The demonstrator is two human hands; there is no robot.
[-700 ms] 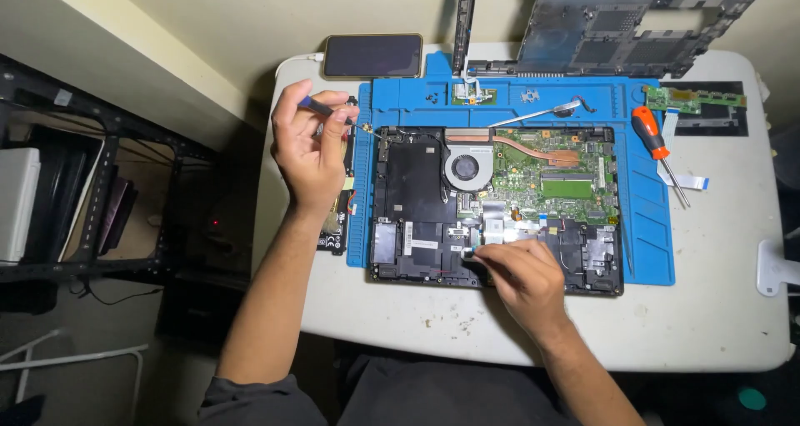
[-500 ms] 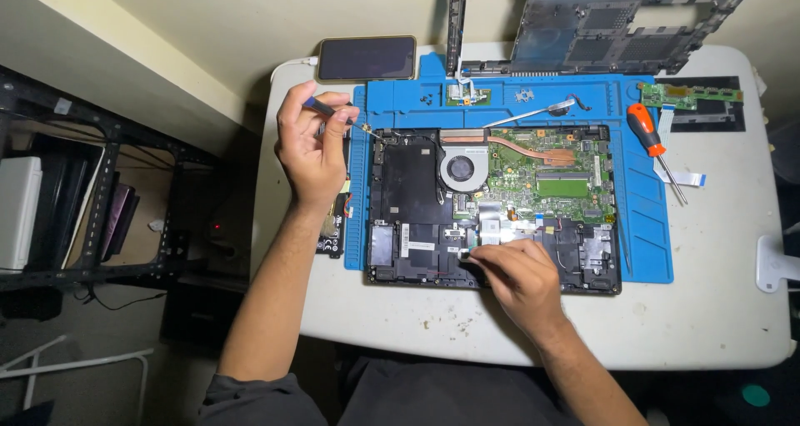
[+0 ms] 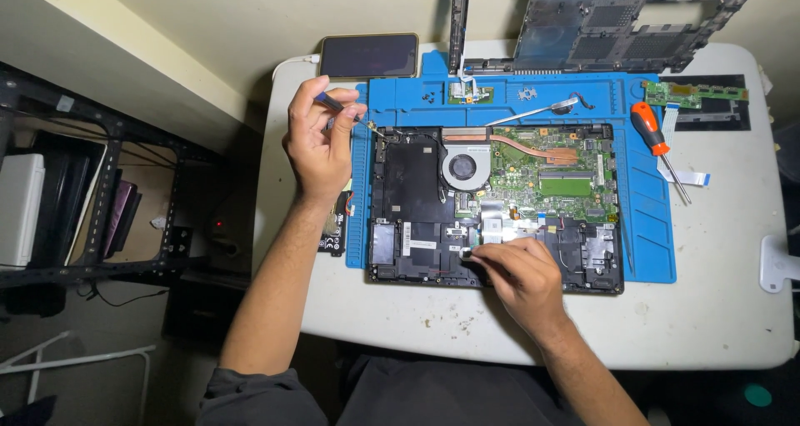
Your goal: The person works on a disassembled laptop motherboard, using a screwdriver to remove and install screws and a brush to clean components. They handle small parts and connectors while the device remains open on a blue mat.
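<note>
Left hand [image 3: 321, 147] grips a small screwdriver [image 3: 343, 108], tip at the opened laptop's [image 3: 496, 205] top-left corner. Right hand [image 3: 518, 280] pinches a flat ribbon cable [image 3: 493, 230] just above its fingertips. Risk: a hard tug tears the cable; a slipped tip gouges the board.

phone [image 3: 368, 55]: dark screen, far left corner of the tabletop [image 3: 717, 309]
orange-handled screwdriver [image 3: 654, 139]: right edge of the blue mat [image 3: 650, 251]
green circuit board [image 3: 693, 94]: far right corner
black shelf rack [image 3: 92, 193]: off the left edge

left hand [image 3: 319, 147] holds small screwdriver [image 3: 343, 108] at mat's [image 3: 646, 234] left edge; right hand [image 3: 521, 283] presses opened laptop's [image 3: 417, 184] front edge.
</note>
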